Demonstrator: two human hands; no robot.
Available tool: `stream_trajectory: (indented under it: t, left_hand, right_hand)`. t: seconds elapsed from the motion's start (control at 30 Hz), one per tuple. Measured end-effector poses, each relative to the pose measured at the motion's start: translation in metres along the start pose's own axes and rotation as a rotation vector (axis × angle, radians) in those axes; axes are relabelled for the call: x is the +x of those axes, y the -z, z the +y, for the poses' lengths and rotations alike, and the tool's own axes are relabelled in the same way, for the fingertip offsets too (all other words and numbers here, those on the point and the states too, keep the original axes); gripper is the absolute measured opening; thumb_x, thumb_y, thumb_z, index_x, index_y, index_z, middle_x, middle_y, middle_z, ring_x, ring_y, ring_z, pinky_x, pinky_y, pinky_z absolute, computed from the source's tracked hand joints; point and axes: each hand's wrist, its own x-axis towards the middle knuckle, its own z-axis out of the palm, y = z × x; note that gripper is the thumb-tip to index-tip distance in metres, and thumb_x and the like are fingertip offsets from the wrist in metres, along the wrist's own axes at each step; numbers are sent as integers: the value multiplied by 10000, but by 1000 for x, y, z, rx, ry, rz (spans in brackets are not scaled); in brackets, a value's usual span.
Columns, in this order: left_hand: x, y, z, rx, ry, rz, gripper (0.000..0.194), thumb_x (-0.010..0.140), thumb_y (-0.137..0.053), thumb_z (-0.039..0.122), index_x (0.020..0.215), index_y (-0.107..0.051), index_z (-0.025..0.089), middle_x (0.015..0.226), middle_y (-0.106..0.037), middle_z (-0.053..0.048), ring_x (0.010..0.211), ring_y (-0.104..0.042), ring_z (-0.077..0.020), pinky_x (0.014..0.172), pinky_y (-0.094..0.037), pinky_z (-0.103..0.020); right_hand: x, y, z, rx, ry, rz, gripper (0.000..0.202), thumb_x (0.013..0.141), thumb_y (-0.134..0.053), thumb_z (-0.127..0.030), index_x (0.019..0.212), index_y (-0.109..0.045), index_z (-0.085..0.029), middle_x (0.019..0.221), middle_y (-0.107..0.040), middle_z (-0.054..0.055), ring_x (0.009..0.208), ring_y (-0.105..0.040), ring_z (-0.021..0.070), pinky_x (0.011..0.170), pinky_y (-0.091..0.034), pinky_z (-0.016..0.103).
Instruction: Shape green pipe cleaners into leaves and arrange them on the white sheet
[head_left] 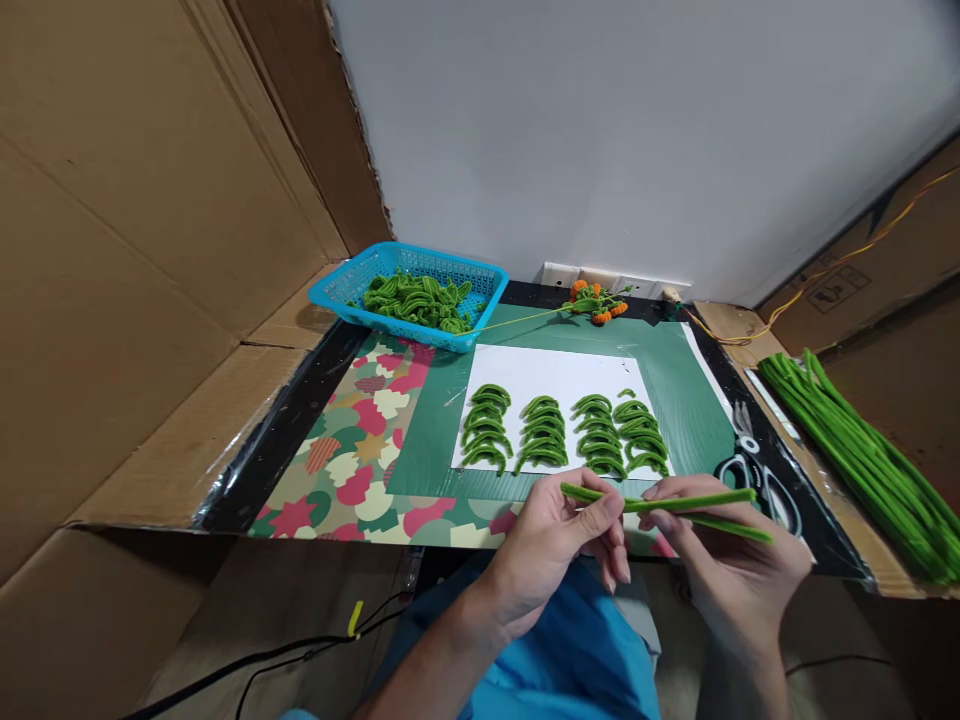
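Pinching green stems (637, 506) (both hands (551, 540) (742, 560))

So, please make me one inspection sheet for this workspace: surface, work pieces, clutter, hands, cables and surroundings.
Surface: black tabletop, partly covered by a patterned sheet, a green sheet and white paper.
Work pieces: curved green pieces in four columns on the paper; green strips in the hands.
Clutter: blue basket with green pieces, orange-and-green decoration, scissors, green bundle.
Hands: left hand and right hand both pinch the strips.
Cables: yellow-orange wire at right; black cables low at left.
Surroundings: pale wall with sockets behind; cardboard on both sides.
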Motion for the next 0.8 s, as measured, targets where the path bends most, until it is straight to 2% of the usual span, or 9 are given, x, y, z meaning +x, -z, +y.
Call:
stream_trajectory:
  t: [0.17, 0.23, 0.3, 0.57, 0.8]
  left_hand:
    - [2, -1, -6, 46, -93, 28, 415, 890, -840, 477, 933, -612, 133, 694, -652, -4, 534, -668, -120, 469, -530, -179]
    - [3, -2, -9, 68, -133, 37, 401, 906, -823, 472, 954, -616, 131, 712, -659, -8, 544, -673, -122, 470, -532, -183]
    - [3, -2, -10, 98, -159, 49, 391, 917, -813, 468, 952, -620, 129, 717, -660, -11, 559, -677, -123, 475, -532, -183]
    - [0, 1, -9, 252, -240, 174, 412, 932, -780, 514, 888, -626, 135, 696, -652, -15, 570, -649, -114, 492, -522, -183]
    - [1, 0, -8, 288, -255, 203, 374, 911, -817, 469, 887, -647, 136, 683, -653, -7, 556, -632, -103, 488, -496, -168]
  right_hand:
    - [-14, -17, 3, -59, -74, 209, 158, 844, -817, -40, 938, -771, -159, 863, -741, 54, 738, -720, 180, 663, -624, 312]
    - [-19, -22, 4, -72, -61, 300, 191, 824, -829, -26, 953, -775, -156, 844, -727, 45, 714, -702, 175, 664, -608, 319]
    - [-23, -24, 5, -96, -20, 338, 226, 802, -837, -4, 955, -777, -159, 831, -723, 38, 713, -690, 172, 659, -584, 313]
    - [-18, -9, -3, -319, 96, 204, 305, 784, -832, 35, 980, -783, -194, 852, -738, 21, 728, -690, 183, 679, -560, 328]
    - [-19, -2, -8, -494, 167, -39, 284, 855, -791, 28, 1056, -739, -165, 926, -732, 36, 811, -682, 141, 749, -553, 289]
